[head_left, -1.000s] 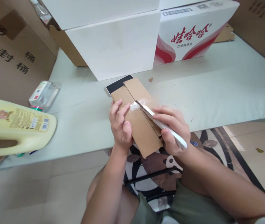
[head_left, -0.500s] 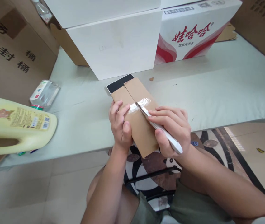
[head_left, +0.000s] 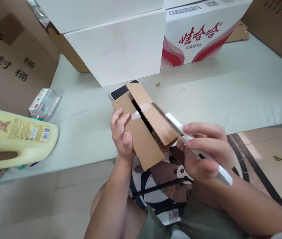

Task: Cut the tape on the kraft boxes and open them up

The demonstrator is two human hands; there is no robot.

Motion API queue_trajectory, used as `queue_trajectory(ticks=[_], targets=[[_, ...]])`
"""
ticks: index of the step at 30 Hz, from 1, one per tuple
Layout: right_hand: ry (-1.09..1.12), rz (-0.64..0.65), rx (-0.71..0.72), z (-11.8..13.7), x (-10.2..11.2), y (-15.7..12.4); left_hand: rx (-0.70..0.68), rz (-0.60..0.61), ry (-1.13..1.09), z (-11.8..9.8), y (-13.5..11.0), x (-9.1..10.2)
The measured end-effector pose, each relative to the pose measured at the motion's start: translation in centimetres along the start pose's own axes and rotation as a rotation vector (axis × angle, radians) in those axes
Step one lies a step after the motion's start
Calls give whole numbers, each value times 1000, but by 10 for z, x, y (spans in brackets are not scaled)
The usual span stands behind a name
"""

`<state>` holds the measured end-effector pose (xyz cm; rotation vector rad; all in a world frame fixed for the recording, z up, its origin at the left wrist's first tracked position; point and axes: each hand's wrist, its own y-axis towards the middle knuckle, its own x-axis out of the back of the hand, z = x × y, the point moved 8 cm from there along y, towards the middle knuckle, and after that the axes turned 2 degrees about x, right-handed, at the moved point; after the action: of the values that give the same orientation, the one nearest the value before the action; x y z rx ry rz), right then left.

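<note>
A small brown cardboard box (head_left: 143,142) is tilted at the table's front edge, its top flaps parted by a dark gap. Clear tape (head_left: 136,115) clings to the left flap, cut off at the gap. My left hand (head_left: 122,137) grips the box along its left side. In my right hand (head_left: 205,149) is a white utility knife (head_left: 197,151), its blade out and pointing up and left over the right flap. The knife is blurred by motion. A flat black panel with a white rim (head_left: 119,93) lies beyond the box, partly covered by it.
White cartons (head_left: 121,49) line the back of the table (head_left: 193,96), one with red lettering (head_left: 197,43). On the left are a pale yellow jug (head_left: 19,139), a clear bottle lying down (head_left: 45,103) and a large brown carton (head_left: 14,56). A patterned mat (head_left: 145,186) covers the floor below.
The tape across the seam has parted and the right flap has lifted, opening a gap. My right hand has drawn the knife away to the right. The left hand still holds the box.
</note>
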<state>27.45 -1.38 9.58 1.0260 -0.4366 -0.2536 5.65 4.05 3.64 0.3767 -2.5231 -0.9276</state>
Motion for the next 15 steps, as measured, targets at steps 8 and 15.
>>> queue_trajectory(ticks=[8,15], targets=[[-176,302,-436,-104,-28,-14,3,-13,-10,8,3,3],[-327,696,-800,-135,-53,-52,170,-57,-64,33,12,20]])
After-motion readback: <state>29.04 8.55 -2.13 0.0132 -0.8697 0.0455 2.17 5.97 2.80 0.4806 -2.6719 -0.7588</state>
